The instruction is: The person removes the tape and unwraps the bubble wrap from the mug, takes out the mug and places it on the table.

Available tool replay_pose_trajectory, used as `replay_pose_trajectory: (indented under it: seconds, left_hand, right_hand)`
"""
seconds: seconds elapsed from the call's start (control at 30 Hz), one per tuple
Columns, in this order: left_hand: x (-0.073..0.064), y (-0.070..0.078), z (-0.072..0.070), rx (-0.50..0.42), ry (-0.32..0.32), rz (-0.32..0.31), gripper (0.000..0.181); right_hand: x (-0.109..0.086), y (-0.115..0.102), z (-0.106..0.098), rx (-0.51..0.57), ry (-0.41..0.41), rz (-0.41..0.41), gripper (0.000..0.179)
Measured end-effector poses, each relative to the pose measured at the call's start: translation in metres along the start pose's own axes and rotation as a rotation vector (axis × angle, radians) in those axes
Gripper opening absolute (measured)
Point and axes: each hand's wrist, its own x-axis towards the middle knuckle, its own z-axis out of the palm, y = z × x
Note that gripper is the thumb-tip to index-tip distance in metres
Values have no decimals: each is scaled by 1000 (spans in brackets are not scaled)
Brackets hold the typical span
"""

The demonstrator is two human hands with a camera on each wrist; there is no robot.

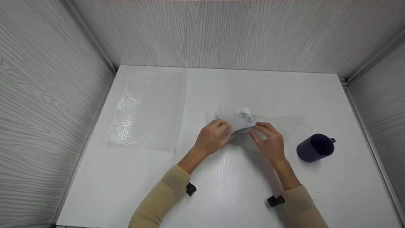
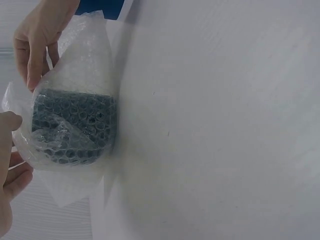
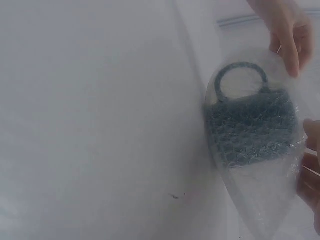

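A blue-grey mug [image 3: 252,130] is wrapped in a sheet of bubble wrap [image 2: 85,60]; its curved handle shows through the film in the right wrist view. In the head view the bundle is at mid-table, between both hands. My left hand [image 1: 212,135] pinches the wrap's edge at the left side of the mug. On the opposite side, my right hand [image 1: 270,142] has its thumb and fingers on the film close by the mug's end. Loose wrap spreads out beyond both ends of the mug.
A dark blue mug [image 1: 311,148] stands to the right of my right hand, its handle pointing right. Another bubble wrap sheet [image 1: 148,110] lies flat on the left of the white table [image 1: 215,202]. Wood-grain panels [image 1: 202,34] enclose the back and sides.
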Motion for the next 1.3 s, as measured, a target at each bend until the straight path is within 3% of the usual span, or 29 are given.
replay_pose_trajectory:
  seconds: [0.37,0.8,1.03,1.3]
  left_hand:
    - [5,4,-2,53,4,10,31]
    - [7,3,-6,17,17,-44,29]
    - [5,-2,-9,-17,33,-100,32]
    - [1,-9,-13,-177,34,-230,33]
  right_hand:
    - [-1,-2,1,-40,-14,-46,24]
    - [0,-2,0,-49,-50,-58,21]
    - [1,-1,0,-49,-58,-74,20]
    - [1,0,-1,-52,-62,-86,21]
